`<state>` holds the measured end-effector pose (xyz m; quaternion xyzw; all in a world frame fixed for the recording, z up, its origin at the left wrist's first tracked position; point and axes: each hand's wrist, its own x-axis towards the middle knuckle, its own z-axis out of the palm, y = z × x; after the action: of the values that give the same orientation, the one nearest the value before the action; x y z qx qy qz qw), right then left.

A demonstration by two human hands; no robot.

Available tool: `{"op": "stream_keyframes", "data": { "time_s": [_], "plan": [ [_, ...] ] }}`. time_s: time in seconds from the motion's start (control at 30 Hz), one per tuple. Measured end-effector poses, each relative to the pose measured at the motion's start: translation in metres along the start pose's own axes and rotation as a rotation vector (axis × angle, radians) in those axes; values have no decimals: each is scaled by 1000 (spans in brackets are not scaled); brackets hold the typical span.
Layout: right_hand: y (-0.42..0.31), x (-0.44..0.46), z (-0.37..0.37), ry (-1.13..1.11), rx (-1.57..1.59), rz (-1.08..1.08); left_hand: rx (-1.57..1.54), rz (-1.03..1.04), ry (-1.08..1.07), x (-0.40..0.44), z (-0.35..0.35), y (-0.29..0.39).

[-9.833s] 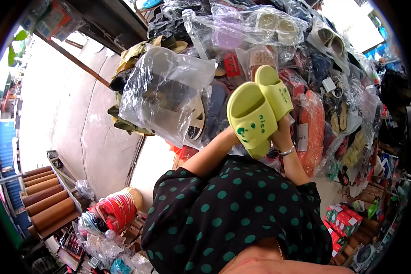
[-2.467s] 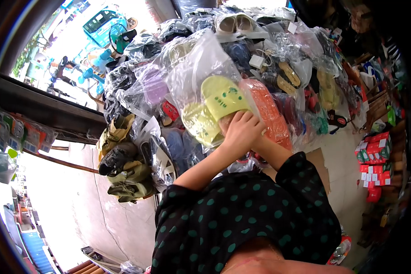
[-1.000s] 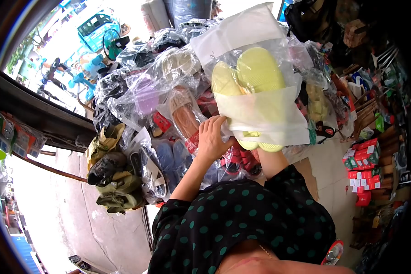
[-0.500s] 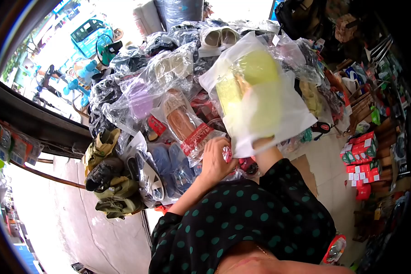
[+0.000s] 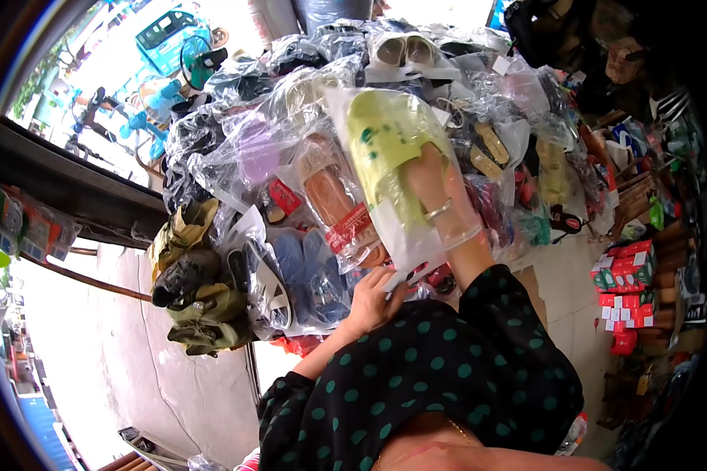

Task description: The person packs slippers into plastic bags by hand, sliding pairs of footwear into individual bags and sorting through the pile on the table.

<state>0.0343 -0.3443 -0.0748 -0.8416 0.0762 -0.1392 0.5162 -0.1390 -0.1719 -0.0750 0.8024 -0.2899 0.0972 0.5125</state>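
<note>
A clear plastic bag (image 5: 397, 239) holds yellow-green slippers (image 5: 381, 129) with dark green marks on the strap. My right hand (image 5: 428, 180) reaches inside this bag, a bracelet on its wrist, and grips a slipper at its side; some fingertips are hidden. At the bag's open lower edge, my left hand (image 5: 375, 298) is closed on the plastic. Just left of the bag lies a pair of brown slippers (image 5: 326, 192) in a clear wrapper with a red band. Blue slippers (image 5: 306, 263) lie wrapped above my left hand.
Many bagged shoes cover the table, among them a purple slipper (image 5: 259, 149) and beige shoes (image 5: 404, 51). Olive boots (image 5: 204, 314) are stacked at its left edge. Red boxes (image 5: 624, 267) stand at the right. A dark rail (image 5: 71, 184) runs along the left.
The bag has turned and shifted left, so the slippers' marked strap and my right hand now show through the plastic. My left hand stays at the bag's lower edge.
</note>
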Motion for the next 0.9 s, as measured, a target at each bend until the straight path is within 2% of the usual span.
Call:
{"op": "stream_keyframes", "data": {
  "time_s": [0.03,0.07,0.13,0.2,0.23,0.3,0.33,0.4,0.43,0.5,0.53,0.6,0.63,0.7,0.73,0.8,0.9],
  "plan": [
    [-5,1,4,-74,-260,-101,-33,-93,29,-13,4,-12],
    [1,0,14,-87,-256,-99,-67,-188,58,-23,6,-23],
    [5,-8,34,-24,-398,-423,-90,-434,35,-32,-2,-32],
    [36,3,63,-106,-488,-462,-77,-427,78,-44,-8,-44],
    [89,16,100,-8,-1010,-687,-207,-544,31,-53,-9,-56],
    [90,2,104,-33,-913,-752,-449,-716,-5,-63,-15,-69],
    [47,6,78,-436,-989,-486,-478,-665,-23,-65,-20,-78],
    [23,-5,56,-293,-907,-568,-762,-734,132,-60,-31,-78],
    [23,-14,49,-310,-908,-562,-766,-714,162,-59,-35,-83],
    [24,-36,34,-117,-561,-751,-763,-683,192,-54,-41,-86],
    [16,-48,23,-123,-565,-740,-745,-648,172,-45,-46,-83],
    [-1,-75,2,-333,-410,-641,-661,-601,178,-25,-50,-76],
    [-1,-87,-2,-332,-411,-631,-663,-607,170,-13,-53,-72],
    [-3,-106,-6,-298,-77,-670,-592,-660,102,8,-58,-67],
    [-6,-111,-6,-287,-77,-661,-590,-661,87,15,-58,-67],
    [-19,-117,-4,-179,-36,-843,-524,-749,-3,27,-58,-68],
    [-34,-116,4,-153,-114,-860,-598,-737,20,30,-54,-67]
  ]
}}
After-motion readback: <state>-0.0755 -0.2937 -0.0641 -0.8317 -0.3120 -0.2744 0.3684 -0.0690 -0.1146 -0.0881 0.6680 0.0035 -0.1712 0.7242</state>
